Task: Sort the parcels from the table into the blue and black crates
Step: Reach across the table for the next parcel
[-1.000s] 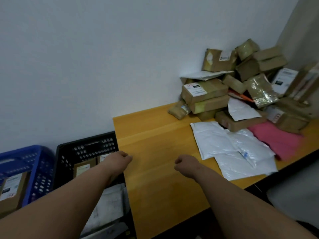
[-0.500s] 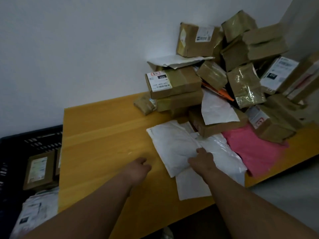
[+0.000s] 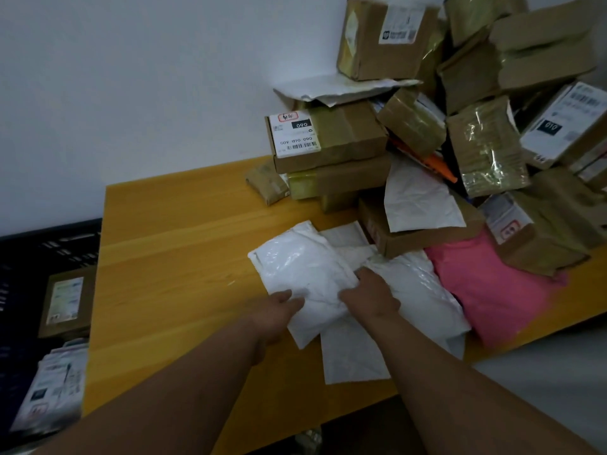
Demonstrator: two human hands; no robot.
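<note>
Both hands took hold of a white mailer bag on the table.

The right hand (image 3: 369,298) curled its fingers over the right edge of the white bag (image 3: 303,274), while the left hand (image 3: 279,308) gripped its near left edge. The bag lay on the wooden table (image 3: 170,251), overlapping other white bags (image 3: 417,290). At three o'clock lay a pink bag (image 3: 492,290); at one o'clock rose a heap of cardboard boxes (image 3: 345,139). At nine o'clock stood the black crate (image 3: 49,247), holding parcels.
</note>
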